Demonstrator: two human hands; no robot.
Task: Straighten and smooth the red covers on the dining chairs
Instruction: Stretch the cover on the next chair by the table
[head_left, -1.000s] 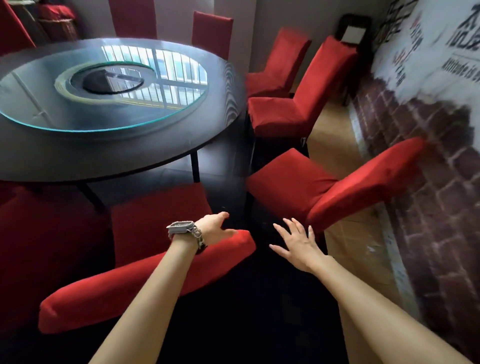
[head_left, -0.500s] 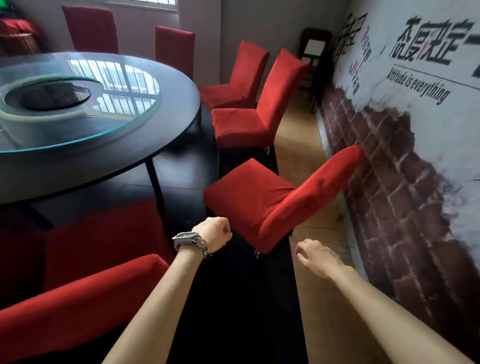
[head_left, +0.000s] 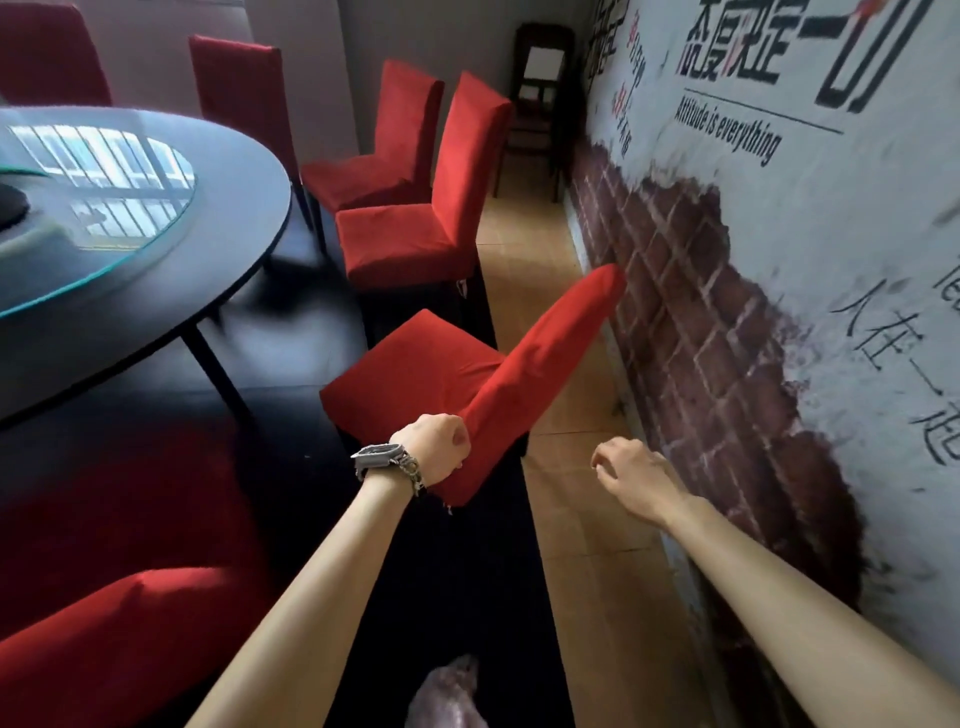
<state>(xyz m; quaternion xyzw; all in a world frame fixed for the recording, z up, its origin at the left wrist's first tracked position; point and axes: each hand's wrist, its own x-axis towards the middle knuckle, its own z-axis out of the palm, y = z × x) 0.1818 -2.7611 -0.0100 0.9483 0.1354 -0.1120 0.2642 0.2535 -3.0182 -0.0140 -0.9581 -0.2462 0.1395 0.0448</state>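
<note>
**A:** Where is the left hand?

**B:** The left hand (head_left: 436, 451) is curled into a fist at the near lower corner of the backrest of the nearest dining chair (head_left: 415, 379). It overlaps the red cover (head_left: 540, 358) there. I cannot tell whether any cloth is caught inside the fist. A wristwatch (head_left: 382, 458) sits on that wrist.

**A:** And the right?

**B:** The right hand (head_left: 634, 478) hangs over the tan floor (head_left: 524, 291), to the right of that chair and apart from it. Its fingers are loosely curled and hold nothing.

**A:** How does the cover lie?

**B:** It wraps both seat and backrest, with creases where the two meet. The top of the backrest comes close to the brick-painted wall (head_left: 701, 322).

**A:** Other chairs?

**B:** A second covered chair (head_left: 400, 244) stands just beyond and a third covered chair (head_left: 363, 176) behind that. Both are beside the round black table (head_left: 171, 291). Two more red backrests (head_left: 239, 78) show past the table. Another red backrest (head_left: 104, 639) fills the lower left corner. A dark wooden chair (head_left: 540, 88) stands at the far end by the wall.

**A:** Does anything hold something?

**B:** A glass turntable (head_left: 114, 228) lies on the table and reflects window bars. A dark object (head_left: 10, 203) rests at its centre, cut off by the frame's edge.
</note>
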